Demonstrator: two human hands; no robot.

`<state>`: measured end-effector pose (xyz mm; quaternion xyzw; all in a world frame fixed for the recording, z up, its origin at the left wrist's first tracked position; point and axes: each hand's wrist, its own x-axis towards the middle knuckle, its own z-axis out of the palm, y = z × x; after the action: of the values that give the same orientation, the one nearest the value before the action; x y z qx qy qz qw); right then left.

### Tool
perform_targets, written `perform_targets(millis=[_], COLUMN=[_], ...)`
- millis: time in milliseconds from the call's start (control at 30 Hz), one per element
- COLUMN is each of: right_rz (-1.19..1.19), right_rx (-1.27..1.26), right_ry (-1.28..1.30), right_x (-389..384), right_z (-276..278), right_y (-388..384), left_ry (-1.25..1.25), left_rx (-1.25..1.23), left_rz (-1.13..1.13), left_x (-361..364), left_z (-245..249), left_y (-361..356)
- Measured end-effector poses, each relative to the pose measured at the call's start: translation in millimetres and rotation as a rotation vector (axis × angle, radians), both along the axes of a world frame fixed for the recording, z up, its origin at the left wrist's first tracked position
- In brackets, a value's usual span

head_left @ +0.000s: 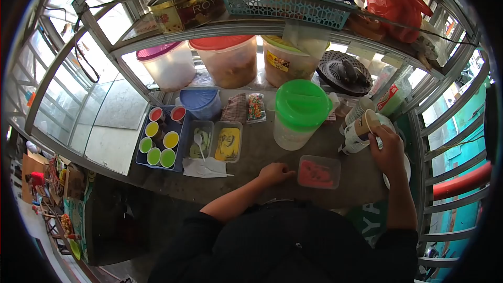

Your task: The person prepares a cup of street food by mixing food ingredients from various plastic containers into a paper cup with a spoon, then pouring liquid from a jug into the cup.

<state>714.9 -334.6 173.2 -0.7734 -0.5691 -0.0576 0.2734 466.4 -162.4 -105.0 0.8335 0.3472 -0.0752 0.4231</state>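
My right hand [387, 147] grips a brown-and-white paper cup [367, 122] at the right of the counter, at the end of a stack of paper cups [353, 137]. Resting on the counter, my left hand [276, 174] has its fingers curled in, and no object shows in them. Just right of it, apart from the fingers, lies a clear plastic tub [319, 172] with red contents. Behind the tub stands a clear pitcher [301, 115] with a green lid.
A blue basket [179, 162] at left holds several cups with red, yellow and green contents. Two tubs, one with yellow contents [228, 144] and one with a white spoon [199, 141], sit beside it. Large lidded containers [224, 63] line the back under a loaded shelf [209, 30].
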Motion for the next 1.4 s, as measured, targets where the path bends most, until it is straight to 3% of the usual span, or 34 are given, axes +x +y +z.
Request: perform_targets(millis=[67,167,267,433,567,700,800,867,1100,1233,1300,1400], right_rz=[0.006,0.061,0.147,0.212,0.205,0.232,0.268,0.292,0.315,0.344,0.493,0.598], right_rx=[0.004,0.002,0.043,0.047,0.012,0.016,0.01,-0.008,-0.058,-0.162,-0.061,-0.022], right_ry=[0.049,0.054,0.041,0.109,0.139,0.14,0.132,0.113,0.155,0.233,0.12,-0.013], right_x=[-3.8,-12.0,-27.0,-41.3,-38.3,-41.6,-47.7,-53.3,-68.5,-81.5,-87.0,-111.2], right_z=[-0.6,-0.2,7.2,17.5,13.9,3.9,-1.2,-0.5,0.7,-7.2,-29.0,-41.8], right_y=[5.1,15.3,21.1,17.3,22.4,34.9,44.8,48.5,46.9,46.7,57.5,72.2], left_ry=[0.01,-0.001,-0.07,-0.165,-0.231,-0.142,-0.352,-0.407,-0.686,-0.716,-0.694,-0.625], left_rx=[0.02,0.061,-0.059,-0.491,-0.68,-0.771,-0.875,-0.871,-1.008,-1.154,-1.322,-1.462], left_rz=[0.085,-0.02,-0.003,0.258,0.418,0.631,0.804,0.867,0.976,1.103,1.215,1.108], left_x=[6.0,13.4,6.4,-69.0,-141.7,-169.3,-166.6,-151.3,-87.5,-79.5,-83.9,-107.2], left_z=[14.7,14.8,-11.1,-15.1,-40.5,-15.2,-41.6,-27.0,-50.7,-45.7,-43.3,-40.8], left_y=[-10.1,-16.1,-6.4,9.6,6.1,-6.1,-16.7,-21.7,4.1,12.8,10.8,-2.7])
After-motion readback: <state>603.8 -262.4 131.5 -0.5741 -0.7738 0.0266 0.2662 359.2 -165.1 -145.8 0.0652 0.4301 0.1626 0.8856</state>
